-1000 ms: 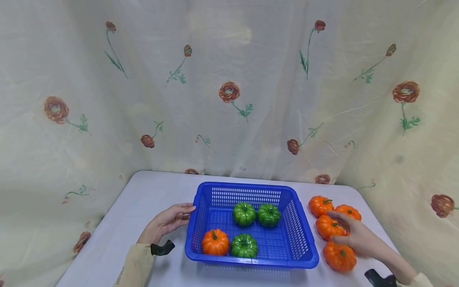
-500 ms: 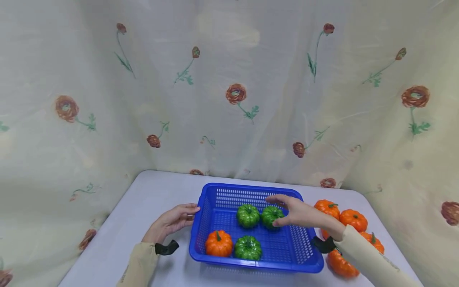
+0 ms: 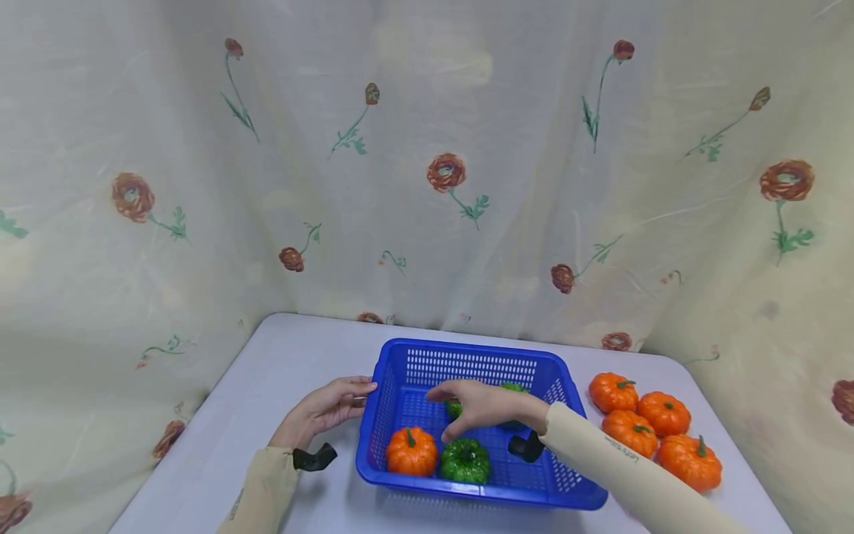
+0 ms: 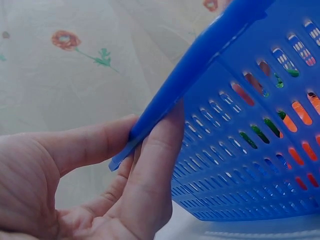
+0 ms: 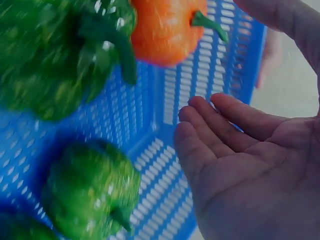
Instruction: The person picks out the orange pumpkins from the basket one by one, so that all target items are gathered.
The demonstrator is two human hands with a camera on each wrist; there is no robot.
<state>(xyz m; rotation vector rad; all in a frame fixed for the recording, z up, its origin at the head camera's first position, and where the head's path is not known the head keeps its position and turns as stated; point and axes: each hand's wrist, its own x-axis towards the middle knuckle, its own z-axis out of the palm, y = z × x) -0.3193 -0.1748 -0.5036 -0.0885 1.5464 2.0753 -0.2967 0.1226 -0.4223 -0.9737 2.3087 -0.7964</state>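
A blue plastic basket [image 3: 480,495] stands on the table, its inside holding small pumpkins. My left hand [image 3: 327,408] pinches the basket's left rim between thumb and fingers; the left wrist view shows the rim [image 4: 175,82] between them. Over the basket, my right hand [image 3: 477,406] is held with fingers spread and nothing in its grasp. Below it are an orange pumpkin [image 3: 411,452] at the front left and a green pumpkin [image 3: 465,461] beside it. Two more green pumpkins are partly covered by the right hand; one shows in the right wrist view [image 5: 92,190].
Right of the basket, several orange pumpkins [image 3: 663,413] sit close together on the white table [image 3: 320,341]. The right sleeve [image 3: 620,460] crosses the basket's right side and may hide more. A flowered curtain [image 3: 373,185] hangs behind the table.
My right hand has moved left from the orange pumpkins outside to above the basket's left half. The left hand stays on the rim. The head view has shifted slightly.
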